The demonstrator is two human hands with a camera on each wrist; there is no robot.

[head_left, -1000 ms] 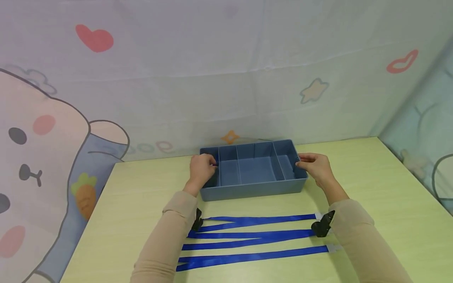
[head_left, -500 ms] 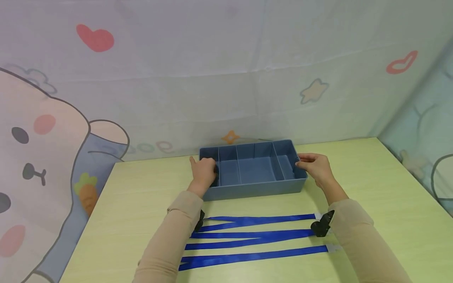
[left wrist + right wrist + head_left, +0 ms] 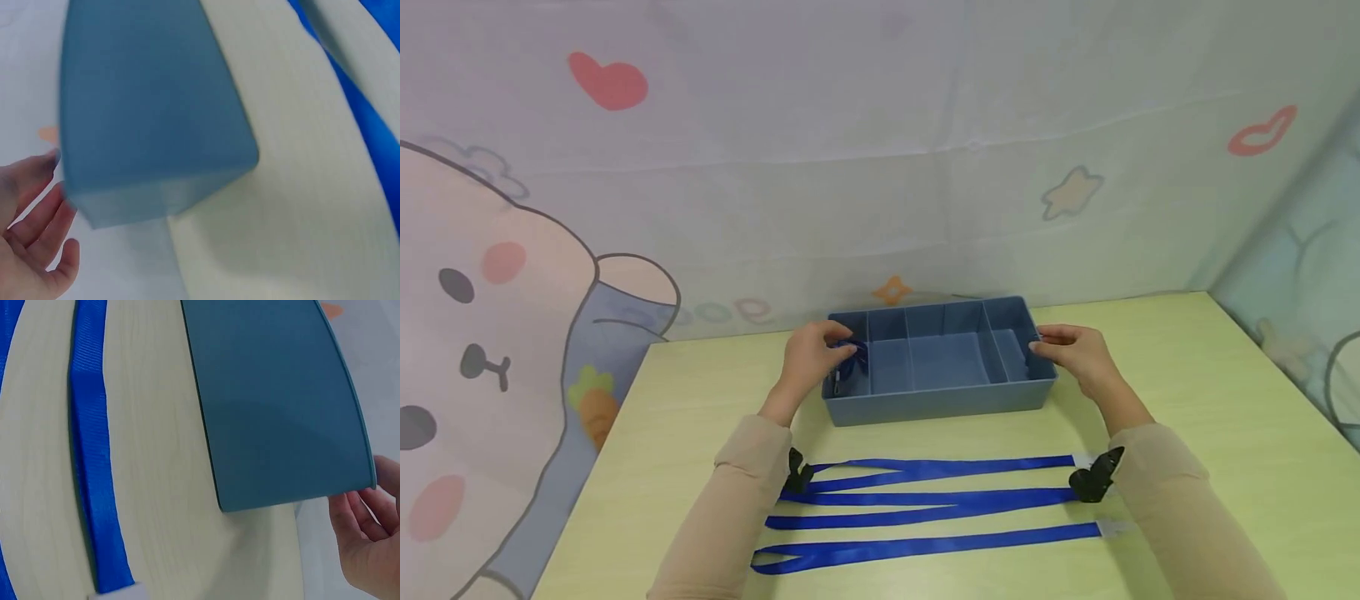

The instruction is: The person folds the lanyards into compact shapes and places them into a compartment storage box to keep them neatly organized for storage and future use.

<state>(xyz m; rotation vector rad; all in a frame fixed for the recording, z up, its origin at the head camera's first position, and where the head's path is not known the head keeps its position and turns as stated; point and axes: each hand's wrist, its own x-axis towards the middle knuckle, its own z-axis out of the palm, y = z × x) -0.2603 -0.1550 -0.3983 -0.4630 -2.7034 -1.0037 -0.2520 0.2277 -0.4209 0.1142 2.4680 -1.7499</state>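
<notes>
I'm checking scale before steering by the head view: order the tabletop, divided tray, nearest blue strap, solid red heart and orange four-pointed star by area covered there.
1. Tabletop
2. Divided tray
3. Nearest blue strap and solid red heart: unsure, as the thin strap lies nearer the camera
4. Orange four-pointed star

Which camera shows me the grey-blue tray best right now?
The head view: it looks down into the tray, showing its compartments. The left wrist view shows only outer sides, beside the left hand; the right wrist view shows one outer side, with the right hand at its rim.
</notes>
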